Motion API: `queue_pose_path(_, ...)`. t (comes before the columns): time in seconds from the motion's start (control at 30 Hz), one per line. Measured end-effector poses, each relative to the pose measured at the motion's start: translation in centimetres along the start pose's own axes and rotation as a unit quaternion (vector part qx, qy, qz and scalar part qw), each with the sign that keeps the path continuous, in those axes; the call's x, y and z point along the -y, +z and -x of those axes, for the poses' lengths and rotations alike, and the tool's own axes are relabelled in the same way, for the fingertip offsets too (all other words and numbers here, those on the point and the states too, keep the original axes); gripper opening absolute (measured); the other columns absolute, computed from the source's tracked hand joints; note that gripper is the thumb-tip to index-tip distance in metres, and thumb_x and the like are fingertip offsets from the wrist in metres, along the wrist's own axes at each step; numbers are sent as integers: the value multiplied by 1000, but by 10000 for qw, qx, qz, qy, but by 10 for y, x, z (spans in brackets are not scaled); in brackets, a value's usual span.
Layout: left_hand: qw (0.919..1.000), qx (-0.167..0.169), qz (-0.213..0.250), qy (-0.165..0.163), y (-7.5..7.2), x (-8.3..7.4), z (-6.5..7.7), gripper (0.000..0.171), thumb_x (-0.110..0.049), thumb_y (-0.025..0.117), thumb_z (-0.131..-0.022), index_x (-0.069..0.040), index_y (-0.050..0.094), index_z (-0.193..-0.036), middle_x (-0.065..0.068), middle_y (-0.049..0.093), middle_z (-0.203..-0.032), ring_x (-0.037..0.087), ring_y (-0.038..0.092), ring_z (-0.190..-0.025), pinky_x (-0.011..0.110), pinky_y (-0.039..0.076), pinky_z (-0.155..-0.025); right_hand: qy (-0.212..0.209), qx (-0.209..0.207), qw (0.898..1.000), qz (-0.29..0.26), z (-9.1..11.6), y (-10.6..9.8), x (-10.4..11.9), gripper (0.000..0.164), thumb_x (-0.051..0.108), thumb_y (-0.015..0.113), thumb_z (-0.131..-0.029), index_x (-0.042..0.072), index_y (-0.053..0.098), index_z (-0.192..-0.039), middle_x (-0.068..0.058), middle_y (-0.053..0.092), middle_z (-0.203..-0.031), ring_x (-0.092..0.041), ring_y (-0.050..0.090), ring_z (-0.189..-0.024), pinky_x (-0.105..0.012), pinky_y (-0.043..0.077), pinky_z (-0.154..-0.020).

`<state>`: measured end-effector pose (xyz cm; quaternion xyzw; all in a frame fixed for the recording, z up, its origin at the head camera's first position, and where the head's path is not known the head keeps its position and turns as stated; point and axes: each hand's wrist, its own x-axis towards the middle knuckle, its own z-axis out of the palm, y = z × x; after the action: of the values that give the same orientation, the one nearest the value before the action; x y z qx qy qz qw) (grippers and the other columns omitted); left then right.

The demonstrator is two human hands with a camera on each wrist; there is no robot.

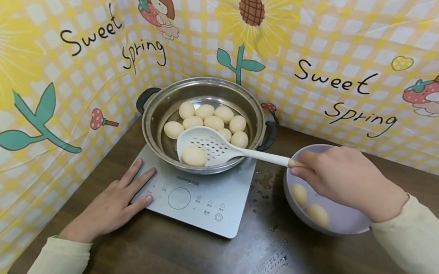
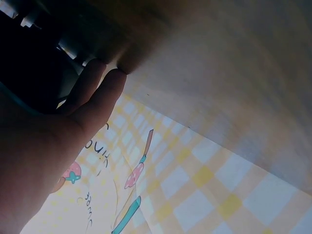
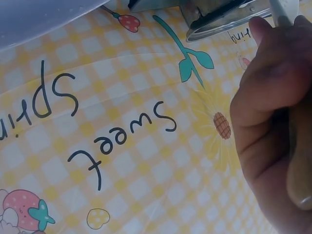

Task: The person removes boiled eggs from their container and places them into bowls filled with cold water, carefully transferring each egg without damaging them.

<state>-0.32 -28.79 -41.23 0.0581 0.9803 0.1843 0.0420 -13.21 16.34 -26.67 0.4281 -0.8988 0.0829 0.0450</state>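
My right hand (image 1: pixel 336 174) grips the handle of a white slotted spoon (image 1: pixel 222 149), and in the right wrist view its fingers curl round that handle. The spoon's bowl is tilted over the near side of a steel pot (image 1: pixel 150 135). One egg (image 1: pixel 195 156) lies in the spoon's lower part. Several more eggs (image 1: pixel 214 122) sit together inside the pot, behind the spoon. At the left edge of the white induction cooker (image 1: pixel 197 220), my left hand (image 1: pixel 111 204) rests with fingers spread and straight.
A lilac bowl (image 1: pixel 343 224) holding two visible eggs (image 1: pixel 317 214) stands right of the cooker, partly under my right forearm. Water drops (image 1: pixel 266 180) wet the dark wooden table (image 1: pixel 165 262). A yellow checked sheet (image 1: pixel 340 27) walls the back and left. Black handles (image 1: pixel 269 138) jut from the pot.
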Motion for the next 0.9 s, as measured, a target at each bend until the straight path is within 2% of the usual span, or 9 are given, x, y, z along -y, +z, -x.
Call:
queue_pose_path(0.2, 10000, -7, 13, -4, 0, 0, 0, 65, -53, 44, -106, -28, 25, -163, 9, 1, -169, 55, 43, -128, 71, 38, -93, 227, 429, 9983, -327, -6, -4, 0, 14, 31, 64, -102, 21, 69, -93, 12, 43, -61, -6, 39, -48, -31, 37, -45)
queue_pose_path(0.4, 10000, -7, 46, -12, -1, -2, 1, 65, -53, 44, -106, -26, 26, -162, 10, 2, -169, 55, 43, -128, 71, 37, -96, 310, 802, 9951, -487, -14, -11, -2, 21, 33, 60, -104, 21, 65, -87, 10, 44, -61, -7, 41, -48, -31, 38, -45)
queue_pose_path(0.67, 10000, 13, 34, -31, -2, -2, 0, 65, -53, 44, -106, -27, 26, -162, 9, 1, -169, 55, 42, -128, 71, 37, -94, 207, 1056, 9914, -742, -22, -16, -7, 30, 33, 56, -106, 21, 58, -79, 9, 43, -59, -7, 41, -48, -31, 39, -48)
queue_pose_path(0.9, 10000, 13, 30, -26, -1, -2, 0, 65, -53, 44, -106, -27, 25, -163, 9, 1, -169, 56, 42, -128, 71, 38, -93, 591, 1550, 9797, -1128, -27, -17, -9, 30, 34, 54, -106, 20, 58, -80, 5, 46, -60, -11, 44, -50, -33, 41, -50)
